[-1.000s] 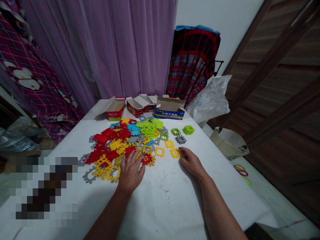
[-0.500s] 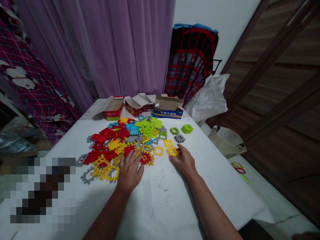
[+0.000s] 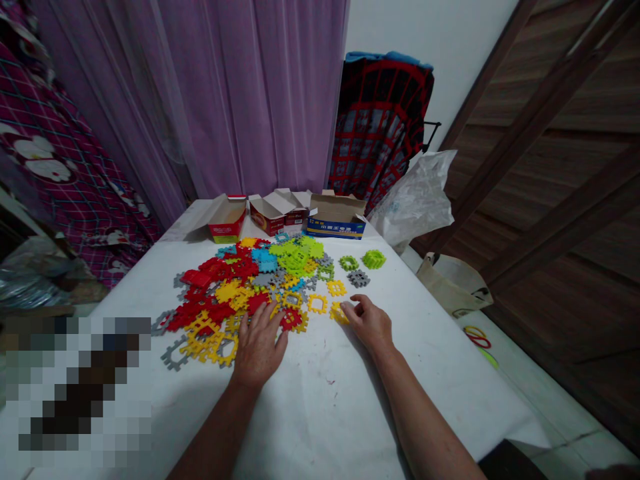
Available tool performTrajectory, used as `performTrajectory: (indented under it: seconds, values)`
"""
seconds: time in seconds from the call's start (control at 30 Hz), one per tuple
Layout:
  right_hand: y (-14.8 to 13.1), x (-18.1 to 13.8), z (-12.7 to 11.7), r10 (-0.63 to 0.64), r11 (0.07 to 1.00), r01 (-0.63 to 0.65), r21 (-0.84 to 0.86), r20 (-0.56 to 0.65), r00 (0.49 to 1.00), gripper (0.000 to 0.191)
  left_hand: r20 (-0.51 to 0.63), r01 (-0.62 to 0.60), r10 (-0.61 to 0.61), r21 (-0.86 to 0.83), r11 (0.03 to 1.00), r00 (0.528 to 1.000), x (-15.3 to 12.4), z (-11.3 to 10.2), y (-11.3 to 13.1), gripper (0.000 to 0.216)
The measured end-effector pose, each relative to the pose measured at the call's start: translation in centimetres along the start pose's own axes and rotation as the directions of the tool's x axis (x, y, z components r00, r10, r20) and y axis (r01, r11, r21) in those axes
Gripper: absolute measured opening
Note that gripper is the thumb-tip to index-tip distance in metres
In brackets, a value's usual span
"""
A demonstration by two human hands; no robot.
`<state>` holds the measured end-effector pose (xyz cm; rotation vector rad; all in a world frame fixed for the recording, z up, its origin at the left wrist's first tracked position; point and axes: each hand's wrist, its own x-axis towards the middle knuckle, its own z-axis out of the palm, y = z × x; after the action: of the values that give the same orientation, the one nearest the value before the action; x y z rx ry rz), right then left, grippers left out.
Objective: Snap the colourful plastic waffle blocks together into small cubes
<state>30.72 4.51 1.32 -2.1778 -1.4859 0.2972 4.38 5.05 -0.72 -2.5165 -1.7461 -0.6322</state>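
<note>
on the desk (image 3: 320, 413), your right hand (image 3: 371, 320) has drawn a yellow piece (image 3: 338, 313) away from its yellow neighbour (image 3: 337, 288), singling it out, grip unclear; your left hand (image 3: 260, 343) lies loosely spread.

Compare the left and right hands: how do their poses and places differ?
The left hand is palm-down, fingers stretched out; the right hand is curled. The left hand is at the colourful pile, the right hand at a separate yellow piece. Both are bare.
</note>
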Motion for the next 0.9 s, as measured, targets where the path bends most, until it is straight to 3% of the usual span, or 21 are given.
performTrajectory:
  seconds: [0.17,0.33,0.43,0.6,0.9]
  values:
    - [-1.2,2.6,-0.7,-0.061,0.987,0.049,-0.154,-0.075,0.995,0.029,0.002,-0.002,0.002,0.001,1.000,1.000,0.0,0.0,0.0,0.040]
    - [-3.8,4.0,-0.3,-0.044,0.951,0.047,-0.307,0.017,0.999,0.051,-0.016,-0.004,0.004,0.002,1.000,1.000,-0.1,0.2,-0.1,0.040]
    - [-4.7,4.3,0.0,-0.006,0.939,0.033,-0.342,0.080,0.997,0.055,-0.021,-0.007,0.007,-0.003,1.000,1.000,0.0,0.2,-0.1,0.040]
    - [-4.2,4.4,-0.5,0.019,0.954,0.016,-0.299,0.113,0.993,0.059,-0.005,-0.002,0.002,-0.012,1.000,1.000,0.0,0.2,-0.1,0.040]
    - [-2.1,3.6,-0.2,0.026,0.956,-0.025,-0.292,0.001,1.000,0.061,-0.006,-0.003,0.003,-0.017,1.000,1.000,0.0,0.3,-0.2,0.040]
